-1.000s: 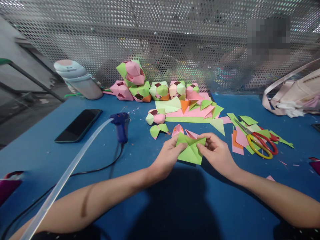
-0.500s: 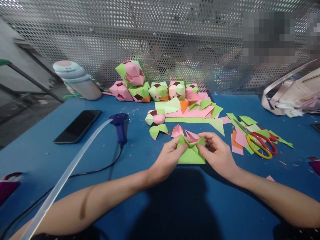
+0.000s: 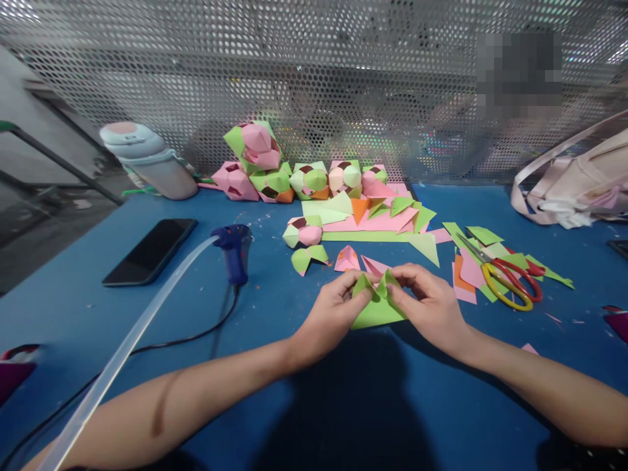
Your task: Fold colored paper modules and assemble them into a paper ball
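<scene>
Perforated metal (image 3: 220, 78) lines the table (image 3: 275, 294)'s far edge; well in from that edge and the left one, left hand (image 3: 334, 309) and right hand (image 3: 429, 306) pinch the green paper (image 3: 377, 314) between them.

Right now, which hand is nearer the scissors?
Right. The right hand holds the green paper, left of the scissors; the left hand, farther left, holds the paper's other side.
</scene>
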`<state>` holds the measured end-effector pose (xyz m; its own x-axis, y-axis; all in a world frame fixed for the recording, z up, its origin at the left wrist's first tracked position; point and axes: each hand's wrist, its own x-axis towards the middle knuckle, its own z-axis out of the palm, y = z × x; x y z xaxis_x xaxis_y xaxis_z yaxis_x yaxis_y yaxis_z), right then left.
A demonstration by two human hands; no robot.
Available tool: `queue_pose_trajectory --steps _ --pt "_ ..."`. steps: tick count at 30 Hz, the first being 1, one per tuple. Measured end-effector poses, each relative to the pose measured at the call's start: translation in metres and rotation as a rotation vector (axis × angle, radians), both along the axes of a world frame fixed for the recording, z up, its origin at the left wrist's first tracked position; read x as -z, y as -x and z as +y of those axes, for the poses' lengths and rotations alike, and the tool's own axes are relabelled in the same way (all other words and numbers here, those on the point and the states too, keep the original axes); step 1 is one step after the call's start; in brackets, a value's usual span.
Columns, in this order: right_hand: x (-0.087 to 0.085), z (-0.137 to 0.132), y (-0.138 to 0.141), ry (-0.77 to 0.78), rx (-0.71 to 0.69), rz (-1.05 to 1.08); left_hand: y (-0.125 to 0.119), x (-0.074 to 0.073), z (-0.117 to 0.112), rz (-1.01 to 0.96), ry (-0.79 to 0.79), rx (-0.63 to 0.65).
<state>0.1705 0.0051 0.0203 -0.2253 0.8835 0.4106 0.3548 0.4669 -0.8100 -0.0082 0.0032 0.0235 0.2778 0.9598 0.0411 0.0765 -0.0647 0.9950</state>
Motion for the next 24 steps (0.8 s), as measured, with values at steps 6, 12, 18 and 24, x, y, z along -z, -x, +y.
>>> queue_pose_trajectory --steps 6,12,18,24 --pt "-0.0050 0.0015 -0.0001 0.020 -0.072 0.048 0.0010 -0.0030 0.0005 0.071 0.007 0.033" --pt "-0.0004 0.0042 0.0000 0.196 -0.043 0.127 -0.0003 0.0006 0.0012 -0.046 0.116 0.047" --pt "-0.0028 0.0050 -0.0009 0.329 -0.023 0.158 -0.0041 0.0046 0.0004 -0.312 0.390 0.008" --pt "-0.0033 0.0055 -0.0015 0.360 -0.015 0.125 -0.0042 0.0043 0.0044 -0.445 0.466 -0.085"
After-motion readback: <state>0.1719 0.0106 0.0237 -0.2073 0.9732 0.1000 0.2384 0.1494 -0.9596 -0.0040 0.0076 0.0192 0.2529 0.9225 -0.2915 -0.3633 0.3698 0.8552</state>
